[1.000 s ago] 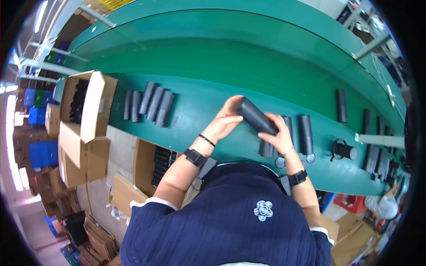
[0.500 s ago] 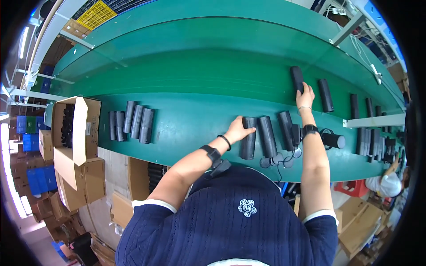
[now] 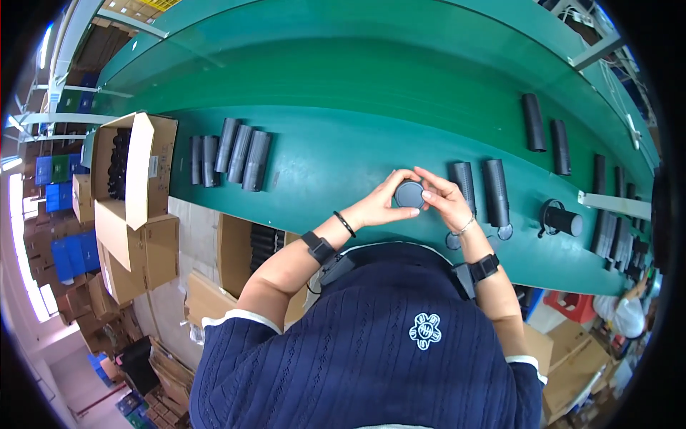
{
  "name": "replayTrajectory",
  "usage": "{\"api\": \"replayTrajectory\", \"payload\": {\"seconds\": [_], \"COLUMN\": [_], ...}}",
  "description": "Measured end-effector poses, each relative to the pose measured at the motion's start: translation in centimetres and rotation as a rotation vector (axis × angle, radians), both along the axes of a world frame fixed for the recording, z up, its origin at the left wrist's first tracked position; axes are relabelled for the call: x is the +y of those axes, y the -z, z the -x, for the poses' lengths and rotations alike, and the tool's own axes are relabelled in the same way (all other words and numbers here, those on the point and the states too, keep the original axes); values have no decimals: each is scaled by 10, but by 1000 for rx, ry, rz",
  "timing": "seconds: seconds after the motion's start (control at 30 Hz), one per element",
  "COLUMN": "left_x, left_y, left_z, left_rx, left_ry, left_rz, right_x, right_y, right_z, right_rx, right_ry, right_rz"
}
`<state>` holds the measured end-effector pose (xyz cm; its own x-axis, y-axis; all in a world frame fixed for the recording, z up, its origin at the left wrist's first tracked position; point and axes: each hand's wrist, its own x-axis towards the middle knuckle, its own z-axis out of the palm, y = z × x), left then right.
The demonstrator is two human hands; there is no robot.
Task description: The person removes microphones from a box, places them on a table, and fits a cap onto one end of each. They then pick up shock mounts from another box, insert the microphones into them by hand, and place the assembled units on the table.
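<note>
Between my two hands stands a black cylinder, seen end-on, so that mainly its round dark grey end [image 3: 409, 194] shows. My left hand [image 3: 384, 204] is wrapped round its left side, thumb along the near edge. On the other side my right hand [image 3: 448, 202] has its fingers on the rim and its thumb against the grey face. Just right of the hands lie two black ribbed cylinders [image 3: 495, 193], one partly behind my right hand. Small round grey discs [image 3: 505, 232] lie by their near ends; my right wrist hides part of that area.
Several black cylinders [image 3: 256, 161] lie at the left of the green bench [image 3: 336, 143], beside an open carton [image 3: 148, 171]. Others [image 3: 533, 123] lie farther back at right. A cylinder with a looped strap [image 3: 563, 220] and a white metal post [image 3: 614, 204] are at right.
My right hand has left the cylinder at the back and come to my left hand. The cylinder by my left hand is now raised end-on between both hands. The whole view has shifted.
</note>
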<state>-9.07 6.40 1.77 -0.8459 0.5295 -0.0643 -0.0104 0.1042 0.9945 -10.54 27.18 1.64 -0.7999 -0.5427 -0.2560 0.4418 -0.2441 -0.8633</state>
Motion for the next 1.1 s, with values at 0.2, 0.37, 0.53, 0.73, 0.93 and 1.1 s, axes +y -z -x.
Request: {"api": "replayTrajectory", "payload": {"seconds": [0.2, 0.37, 0.53, 0.73, 0.93, 1.1], "left_x": [-3, -20, -31, -33, -31, -37], "left_y": [4, 11, -2, -13, -5, 30], "left_z": [8, 25, 17, 11, 18, 21], "left_rx": [-57, -268, -637, -656, -601, -773], "left_ry": [-26, -243, -263, -265, -226, -517], "left_rz": [-14, -315, -960, -1117, -1101, -1078], "right_x": [-12, -22, -20, -29, -30, -13], "right_y": [-3, -5, 4, -26, -33, 1], "right_z": [-7, 19, 4, -2, 2, 42], "right_rx": [186, 36, 227, 676, 797, 406], "right_ry": [113, 6, -223, -39, -12, 233], "right_rz": [-163, -122, -365, -684, -729, -716]}}
